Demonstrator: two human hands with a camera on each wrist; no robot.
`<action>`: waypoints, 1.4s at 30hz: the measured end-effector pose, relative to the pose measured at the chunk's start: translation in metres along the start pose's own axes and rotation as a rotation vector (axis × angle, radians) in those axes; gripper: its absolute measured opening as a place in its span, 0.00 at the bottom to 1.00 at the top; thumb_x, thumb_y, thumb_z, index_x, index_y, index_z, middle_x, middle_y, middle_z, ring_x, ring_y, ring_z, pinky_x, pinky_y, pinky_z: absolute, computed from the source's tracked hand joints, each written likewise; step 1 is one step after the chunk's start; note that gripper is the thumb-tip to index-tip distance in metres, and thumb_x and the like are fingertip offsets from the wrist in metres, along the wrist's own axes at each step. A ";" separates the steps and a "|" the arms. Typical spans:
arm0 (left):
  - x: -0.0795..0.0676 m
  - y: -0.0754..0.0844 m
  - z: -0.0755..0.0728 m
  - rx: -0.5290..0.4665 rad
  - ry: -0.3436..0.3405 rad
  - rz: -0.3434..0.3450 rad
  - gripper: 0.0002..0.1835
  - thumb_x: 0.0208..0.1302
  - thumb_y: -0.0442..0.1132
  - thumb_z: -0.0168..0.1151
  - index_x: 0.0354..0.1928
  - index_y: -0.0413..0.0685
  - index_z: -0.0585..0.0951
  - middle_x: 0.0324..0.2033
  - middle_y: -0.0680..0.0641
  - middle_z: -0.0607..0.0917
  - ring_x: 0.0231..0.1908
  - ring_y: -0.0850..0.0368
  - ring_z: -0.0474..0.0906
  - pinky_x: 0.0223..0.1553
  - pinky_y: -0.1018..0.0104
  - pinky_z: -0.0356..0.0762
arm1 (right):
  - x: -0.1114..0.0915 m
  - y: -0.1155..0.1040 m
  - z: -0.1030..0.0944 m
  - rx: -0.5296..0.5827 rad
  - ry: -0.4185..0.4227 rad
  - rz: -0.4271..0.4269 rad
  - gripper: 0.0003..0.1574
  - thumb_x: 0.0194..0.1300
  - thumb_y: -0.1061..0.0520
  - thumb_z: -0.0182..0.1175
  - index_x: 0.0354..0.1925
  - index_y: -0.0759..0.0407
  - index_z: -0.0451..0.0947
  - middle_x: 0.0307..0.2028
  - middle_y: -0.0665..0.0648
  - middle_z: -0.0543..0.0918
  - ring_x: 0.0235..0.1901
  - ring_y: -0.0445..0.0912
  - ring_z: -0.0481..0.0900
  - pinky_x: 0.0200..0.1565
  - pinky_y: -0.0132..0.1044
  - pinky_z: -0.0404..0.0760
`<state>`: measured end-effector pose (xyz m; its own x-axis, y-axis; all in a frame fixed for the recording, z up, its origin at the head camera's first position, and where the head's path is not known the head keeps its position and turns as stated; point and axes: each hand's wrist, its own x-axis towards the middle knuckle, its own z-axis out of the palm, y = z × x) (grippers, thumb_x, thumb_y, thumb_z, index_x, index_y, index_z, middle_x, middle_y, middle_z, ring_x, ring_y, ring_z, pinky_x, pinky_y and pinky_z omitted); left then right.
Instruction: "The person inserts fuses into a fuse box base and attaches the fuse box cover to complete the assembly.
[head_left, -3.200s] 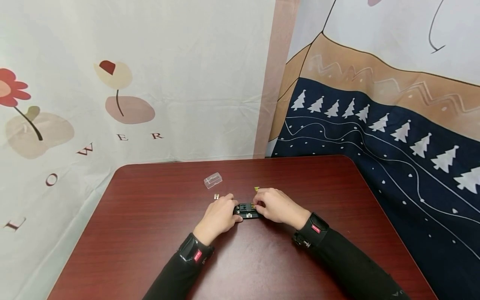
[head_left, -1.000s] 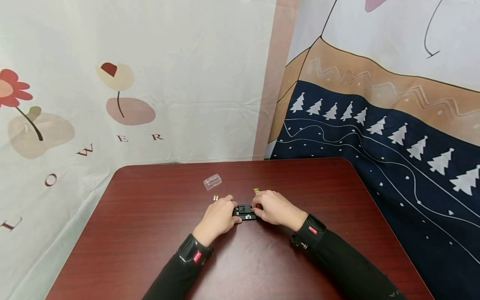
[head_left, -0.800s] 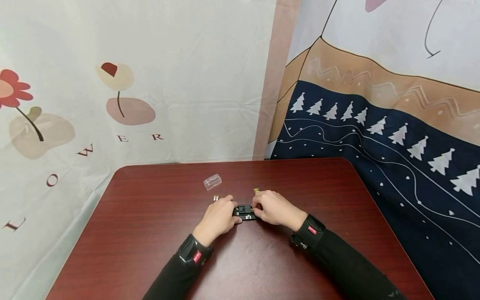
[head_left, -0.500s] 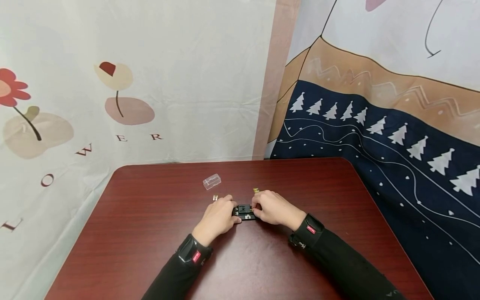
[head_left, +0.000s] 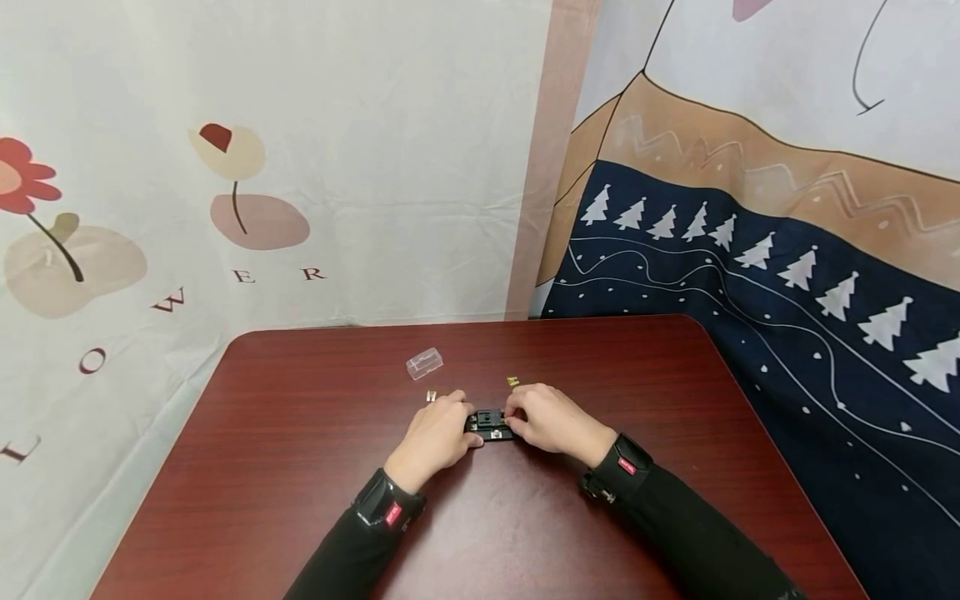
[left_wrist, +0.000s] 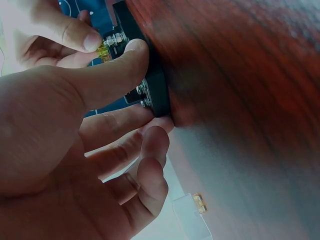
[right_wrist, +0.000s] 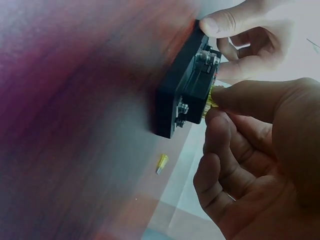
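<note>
A black fuse holder [head_left: 491, 425] with metal screw terminals sits on the table between both hands. My left hand [head_left: 435, 437] grips its left end; in the left wrist view the thumb lies over the base and fingers support the other side. My right hand [head_left: 551, 421] pinches a yellow blade fuse [right_wrist: 213, 97] between thumb and index finger, against the top of the holder's raised block. The fingertips partly cover that fuse, so how deep it sits cannot be told. The right hand's other fingers curl loosely.
A loose yellow blade fuse [head_left: 513, 381] lies beyond my right hand. Past the left hand is a small amber fuse [head_left: 431, 396], with a clear plastic cover [head_left: 424, 363] farther back. The reddish-brown table [head_left: 315, 467] meets hanging printed cloths at its far edge.
Both hands keep their places on the holder and the fuse. Less yellow shows at the right fingertips than about three seconds ago. The head view has shifted slightly.
</note>
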<state>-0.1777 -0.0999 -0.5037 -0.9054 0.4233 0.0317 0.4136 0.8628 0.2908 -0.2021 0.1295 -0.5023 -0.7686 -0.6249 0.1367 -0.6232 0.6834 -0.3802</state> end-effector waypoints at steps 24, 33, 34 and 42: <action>-0.001 0.000 -0.003 -0.008 0.014 0.009 0.22 0.57 0.52 0.80 0.48 0.46 0.90 0.37 0.51 0.80 0.37 0.50 0.82 0.36 0.47 0.85 | -0.009 0.014 -0.008 -0.032 0.027 0.004 0.05 0.67 0.55 0.69 0.39 0.48 0.92 0.36 0.43 0.86 0.35 0.37 0.83 0.41 0.38 0.85; -0.002 0.000 -0.004 -0.009 0.004 0.003 0.22 0.57 0.52 0.80 0.48 0.46 0.90 0.37 0.50 0.80 0.37 0.51 0.81 0.36 0.47 0.85 | -0.002 0.016 -0.014 -0.030 0.057 0.108 0.05 0.67 0.55 0.70 0.39 0.50 0.92 0.38 0.46 0.88 0.40 0.42 0.86 0.46 0.44 0.87; -0.002 0.000 -0.004 -0.009 0.004 0.004 0.22 0.57 0.52 0.80 0.48 0.46 0.90 0.37 0.50 0.80 0.37 0.51 0.81 0.36 0.47 0.85 | -0.001 0.016 -0.015 -0.031 0.060 0.126 0.05 0.67 0.55 0.70 0.40 0.50 0.92 0.38 0.47 0.88 0.41 0.43 0.86 0.47 0.45 0.87; -0.002 -0.001 -0.002 0.001 0.004 0.010 0.22 0.57 0.53 0.79 0.48 0.46 0.90 0.38 0.50 0.80 0.38 0.49 0.82 0.37 0.46 0.85 | 0.018 0.019 -0.017 -0.093 0.068 0.208 0.08 0.67 0.54 0.70 0.42 0.54 0.92 0.38 0.52 0.89 0.41 0.49 0.86 0.43 0.49 0.87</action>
<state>-0.1769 -0.1023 -0.5017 -0.9016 0.4310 0.0382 0.4227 0.8586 0.2900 -0.2309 0.1378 -0.4912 -0.8876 -0.4427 0.1269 -0.4591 0.8284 -0.3209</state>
